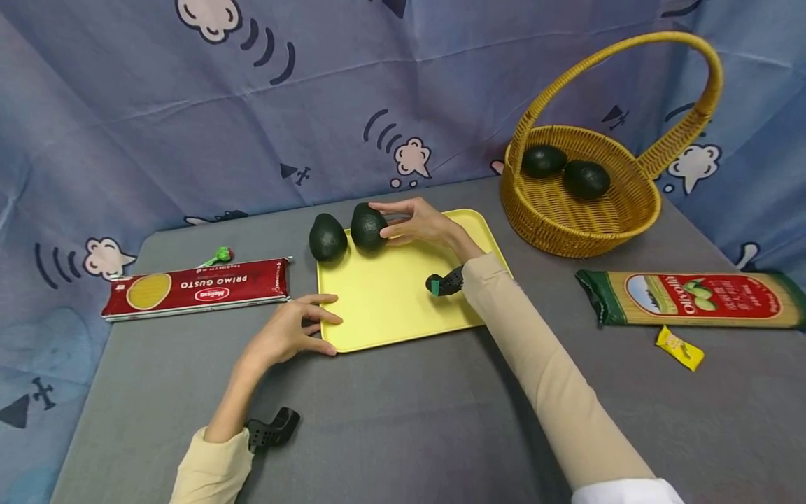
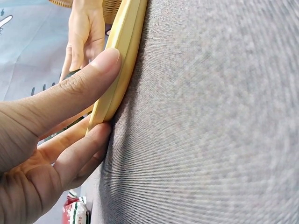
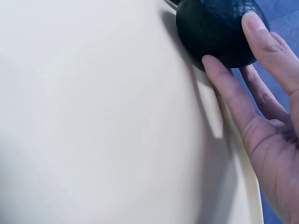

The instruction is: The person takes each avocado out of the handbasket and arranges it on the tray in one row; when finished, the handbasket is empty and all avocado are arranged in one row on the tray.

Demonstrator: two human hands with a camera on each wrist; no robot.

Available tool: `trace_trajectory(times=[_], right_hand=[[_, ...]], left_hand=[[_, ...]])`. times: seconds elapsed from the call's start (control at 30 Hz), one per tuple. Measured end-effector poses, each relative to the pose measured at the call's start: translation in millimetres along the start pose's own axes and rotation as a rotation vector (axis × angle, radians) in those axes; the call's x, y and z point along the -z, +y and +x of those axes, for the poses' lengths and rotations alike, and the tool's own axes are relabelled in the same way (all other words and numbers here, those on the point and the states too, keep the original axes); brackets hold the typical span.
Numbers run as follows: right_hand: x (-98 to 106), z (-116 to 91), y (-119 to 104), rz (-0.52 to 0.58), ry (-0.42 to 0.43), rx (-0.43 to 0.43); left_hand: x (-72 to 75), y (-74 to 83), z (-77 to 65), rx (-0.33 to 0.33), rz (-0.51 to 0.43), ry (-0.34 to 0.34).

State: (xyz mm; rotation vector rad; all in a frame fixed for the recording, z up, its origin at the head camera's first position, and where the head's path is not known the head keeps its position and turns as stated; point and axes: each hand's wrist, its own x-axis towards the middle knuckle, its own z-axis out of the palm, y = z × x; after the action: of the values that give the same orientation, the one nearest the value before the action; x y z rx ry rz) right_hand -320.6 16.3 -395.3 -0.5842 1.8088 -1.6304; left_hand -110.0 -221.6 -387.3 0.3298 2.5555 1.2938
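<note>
Cream left sleeve (image 1: 217, 465) was seen nearest | left grip (image 1: 290, 333) was pinched onto tray (image 1: 378, 308) corner | left avocado (image 1: 327, 238) was seated ungripped at tray's far-left corner | right avocado (image 1: 366, 227), just beside it, was grasped by right grip (image 1: 420, 222), its release judged outstanding | two avocados (image 1: 587, 179) were held in basket (image 1: 554, 234); work was judged half done

Looks like smooth, nearly matt plastic on the tray (image 1: 378, 308). Pebbly, faintly glossy skin on the avocados (image 1: 328, 241). Woven wicker-like strands, lightly shiny, in the basket (image 1: 535, 220). Glossy, printed plastic film round the red packet (image 1: 208, 288) and the green-ended packet (image 1: 699, 299). Matt cloth, finely ribbed (plainest from the left wrist), across the tabletop (image 2: 210, 116); softly creased, printed cloth for the backdrop (image 1: 352, 70).
</note>
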Motion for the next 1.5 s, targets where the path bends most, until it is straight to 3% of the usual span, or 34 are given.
trace_trajectory(times=[0.87, 1.13, 1.5], right_hand=[[-4.2, 0.3, 1.1, 0.133, -0.002, 0.032], [6.6, -11.0, 4.1, 0.146, -0.031, 0.050], [24.6, -44.1, -4.6, 0.130, 0.040, 0.028]], left_hand=[[1.5, 0.4, -1.0, -0.005, -0.024, 0.002], [0.3, 1.8, -2.6, -0.003, -0.023, -0.001], [-0.5, 2.3, -3.5, -0.017, -0.014, 0.001]])
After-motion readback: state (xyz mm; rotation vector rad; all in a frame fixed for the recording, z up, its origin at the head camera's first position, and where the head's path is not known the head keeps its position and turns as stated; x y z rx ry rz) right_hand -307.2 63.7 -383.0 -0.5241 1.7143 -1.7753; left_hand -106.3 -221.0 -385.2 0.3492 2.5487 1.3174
